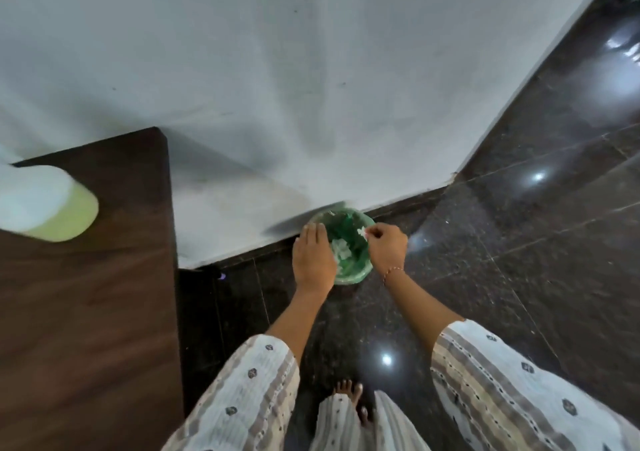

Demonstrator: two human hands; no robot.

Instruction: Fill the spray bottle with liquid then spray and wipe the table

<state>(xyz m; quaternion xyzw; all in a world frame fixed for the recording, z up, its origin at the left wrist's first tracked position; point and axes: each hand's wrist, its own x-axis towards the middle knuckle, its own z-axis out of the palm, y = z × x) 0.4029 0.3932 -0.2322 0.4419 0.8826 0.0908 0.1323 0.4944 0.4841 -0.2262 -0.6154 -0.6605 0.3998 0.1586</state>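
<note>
We stand barefoot on a dark polished stone floor [519, 260] that throws back spots of ceiling light, facing a pale wall [311, 69] with a dark skirting. To the left of our fingers runs the dark wooden bench [86, 312]; on its far corner, well apart from both hands, sits one container [45, 204] with pale yellow-green liquid in its lower part, too blurred for us to say whether it is the spray bottle.

Beneath our fingers, against the skirting, stands one small green bin [349, 274] lined with a green bag, and white crumpled scraps, probably tissue, lie inside it.

The left hand [313, 260] hangs flat over the bin's near-left rim, fingers stretched out and together, gripping nothing. The right hand [388, 248], a thin bracelet at its wrist, hovers over the right rim with its fingers pinched on a small white scrap [362, 231]. Two patterned sleeves and one bare foot show.
</note>
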